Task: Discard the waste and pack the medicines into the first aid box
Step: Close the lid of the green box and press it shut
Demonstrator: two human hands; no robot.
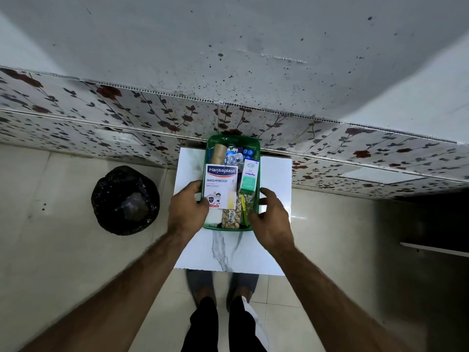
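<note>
A green first aid box (256, 148) stands on a small white marble-patterned table (275, 174). It holds a white Hansaplast plaster pack (221, 186), a green and white Optihex carton (249, 177), a tan bandage roll (219, 153), blister strips (233, 156) and a tablet strip (230, 218). My left hand (187, 208) rests against the box's left side, thumb on the Hansaplast pack's edge. My right hand (270, 219) is at the box's right near corner, fingers curled along the rim.
A round bin lined with a black bag (125, 200) stands on the tiled floor left of the table. A flower-patterned wall panel (101, 115) runs behind. My feet (223, 290) are under the table's near edge.
</note>
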